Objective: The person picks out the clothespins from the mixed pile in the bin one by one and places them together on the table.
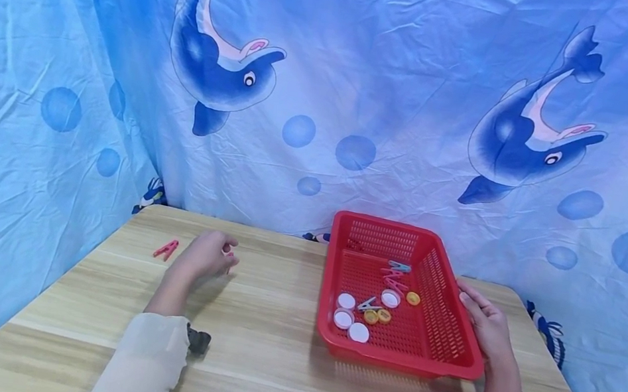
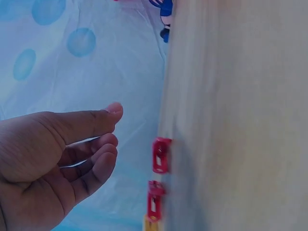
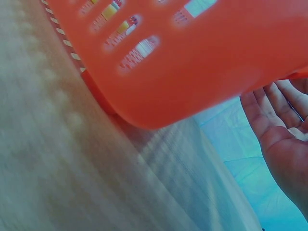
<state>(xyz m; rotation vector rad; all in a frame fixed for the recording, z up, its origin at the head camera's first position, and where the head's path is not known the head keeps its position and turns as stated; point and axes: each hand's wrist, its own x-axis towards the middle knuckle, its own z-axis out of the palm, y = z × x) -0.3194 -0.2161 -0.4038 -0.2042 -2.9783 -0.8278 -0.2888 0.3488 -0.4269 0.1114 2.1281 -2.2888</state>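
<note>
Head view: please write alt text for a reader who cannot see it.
A person's right hand holds one side of a rectangular red plastic basket containing coloured clothespins and round white and yellow caps. The left hand hovers above a pale wooden table near pink clothespins, before blue dolphin-printed fabric.

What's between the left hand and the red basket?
Head view: a pink clip close by the left hand, then bare tabletop up to the red basket.

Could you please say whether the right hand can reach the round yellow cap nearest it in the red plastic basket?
Probably not directly: the right hand is outside the red basket, whose side wall stands between it and the yellow cap, though the open top leaves a way over.
</note>
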